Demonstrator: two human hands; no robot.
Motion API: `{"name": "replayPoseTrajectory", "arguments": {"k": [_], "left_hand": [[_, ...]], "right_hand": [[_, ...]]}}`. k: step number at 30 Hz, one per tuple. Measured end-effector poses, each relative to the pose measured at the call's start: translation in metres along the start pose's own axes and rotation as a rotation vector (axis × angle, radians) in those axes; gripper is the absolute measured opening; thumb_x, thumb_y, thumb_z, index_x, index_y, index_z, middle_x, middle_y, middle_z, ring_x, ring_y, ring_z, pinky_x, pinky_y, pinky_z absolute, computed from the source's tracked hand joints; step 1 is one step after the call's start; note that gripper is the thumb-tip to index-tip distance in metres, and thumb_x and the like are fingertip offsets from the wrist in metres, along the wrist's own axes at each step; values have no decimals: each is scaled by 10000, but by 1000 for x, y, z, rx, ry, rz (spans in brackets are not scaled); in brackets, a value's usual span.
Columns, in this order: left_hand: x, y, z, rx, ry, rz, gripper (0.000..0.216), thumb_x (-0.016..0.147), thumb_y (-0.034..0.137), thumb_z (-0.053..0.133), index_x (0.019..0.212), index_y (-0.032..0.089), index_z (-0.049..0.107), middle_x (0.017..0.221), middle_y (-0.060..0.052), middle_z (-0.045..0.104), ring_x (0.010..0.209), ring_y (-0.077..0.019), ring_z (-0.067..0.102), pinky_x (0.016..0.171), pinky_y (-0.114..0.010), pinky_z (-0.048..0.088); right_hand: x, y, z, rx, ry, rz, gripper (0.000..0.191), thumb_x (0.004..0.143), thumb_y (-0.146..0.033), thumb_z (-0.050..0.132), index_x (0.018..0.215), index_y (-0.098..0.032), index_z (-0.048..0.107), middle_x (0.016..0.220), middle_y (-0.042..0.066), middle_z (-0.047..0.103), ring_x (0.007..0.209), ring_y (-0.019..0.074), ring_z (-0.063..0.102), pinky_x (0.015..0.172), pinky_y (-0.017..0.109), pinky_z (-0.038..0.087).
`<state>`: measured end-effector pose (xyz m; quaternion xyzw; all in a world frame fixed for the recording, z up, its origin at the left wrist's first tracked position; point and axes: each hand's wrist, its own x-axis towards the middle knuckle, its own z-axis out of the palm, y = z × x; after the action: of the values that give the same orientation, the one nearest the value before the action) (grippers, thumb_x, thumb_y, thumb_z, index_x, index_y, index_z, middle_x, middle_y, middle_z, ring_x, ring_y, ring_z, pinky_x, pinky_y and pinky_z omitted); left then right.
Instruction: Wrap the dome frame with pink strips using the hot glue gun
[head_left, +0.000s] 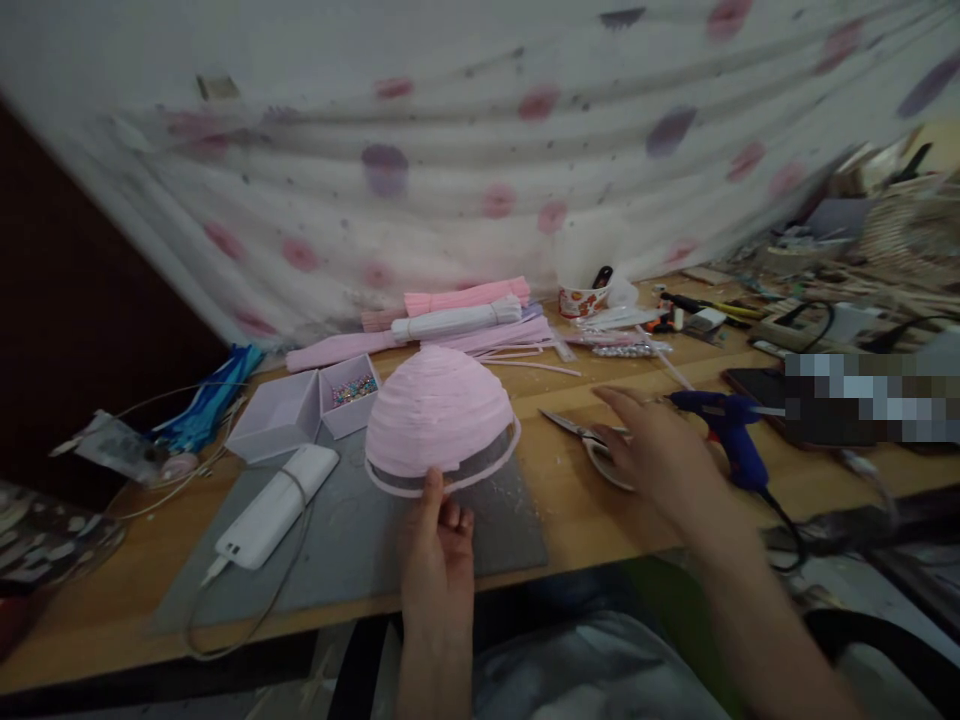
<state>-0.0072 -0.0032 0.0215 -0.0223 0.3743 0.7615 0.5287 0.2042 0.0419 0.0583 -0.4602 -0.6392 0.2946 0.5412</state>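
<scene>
A pale pink ribbed dome point(439, 410), its rows looking like wound chenille stems, is tilted above the grey mat. Along its lower edge a loose pink strand loops out in a wide arc. My left hand point(442, 545) pinches the dome's near edge between thumb and fingers. Over the handles of a pair of scissors point(566, 424), my right hand point(652, 450) has its index finger and thumb apart, slightly blurred; its other fingers are hidden. A blue hot glue gun point(731, 430) lies just to the right of that hand.
A grey mat point(337, 560) bears a white power bank point(277, 507) with a cable. Behind stand a white box point(274, 415) and a bead box point(349, 395). Bundled pink and white stems point(457, 318) lie at the back, near a paper tub point(583, 300). A phone point(765, 390) lies right.
</scene>
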Motion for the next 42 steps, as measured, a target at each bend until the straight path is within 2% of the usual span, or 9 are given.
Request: {"name": "replayPoseTrajectory", "arguments": {"k": [6,10,15,21,25,29,36,39,42], "left_hand": [[0,3,1,6,13,7,479,338,253,1007,631,146,644,532,91,581,410,-20,432,416,-177,375],[1,4,0,8,24,4,501,310,264,1010,619,155,631,512,100,566,402,-21,416,410,-178,373],[4,3,-1,14,-15,8,453,395,267,996,653,161,639,521,101,550,411,-18,408,416,-163,362],[3,-4,-2,9,-69,16,357,502,271,964,673,170,668,568,72,574,471,-32,451,456,-150,395],[2,-7,-3,11,-85,3,350,511,278,963,683,164,680,555,75,557,462,-35,433,435,-151,387],[3,-5,-4,12,-65,0,416,443,276,987,644,154,645,510,94,524,429,-29,400,400,-151,363],[2,-3,-3,-7,-32,-25,468,387,266,1002,617,152,611,508,97,540,403,-21,410,389,-159,370],[2,-2,-2,-21,-15,-34,469,367,255,1005,627,144,631,517,91,567,396,-22,413,379,-164,370],[2,-1,-2,-30,-7,-34,482,330,252,1009,632,142,650,519,94,581,390,-20,406,371,-164,363]], "right_hand": [[-12,16,36,-267,67,-54,226,942,-380,578,858,-204,694,549,-10,623,492,158,584,514,269,423],[-14,13,49,-225,-35,-102,163,938,-313,550,950,-205,671,803,50,705,680,188,654,589,291,480],[-21,4,79,-225,-113,-254,191,910,-380,652,1012,-229,710,1055,98,695,1037,288,603,900,444,461],[-39,-11,108,-329,-15,-172,418,769,-554,782,959,-219,620,989,98,620,944,308,541,798,434,445],[-35,-8,116,-209,-89,-274,143,931,-341,635,853,-222,654,914,75,625,899,265,533,799,406,417],[-28,2,108,-91,-63,-272,199,959,-274,553,795,-233,659,821,57,656,851,239,585,774,381,448],[-12,5,62,103,-59,-53,268,1032,-378,422,950,-221,622,775,48,744,596,182,709,565,304,567],[-10,-8,39,299,-35,23,177,986,-331,553,1061,-242,687,1123,74,752,769,198,769,648,312,626],[-19,-28,15,473,19,-128,154,928,-201,649,1024,-277,744,1278,21,698,1135,240,694,952,375,586]]}}
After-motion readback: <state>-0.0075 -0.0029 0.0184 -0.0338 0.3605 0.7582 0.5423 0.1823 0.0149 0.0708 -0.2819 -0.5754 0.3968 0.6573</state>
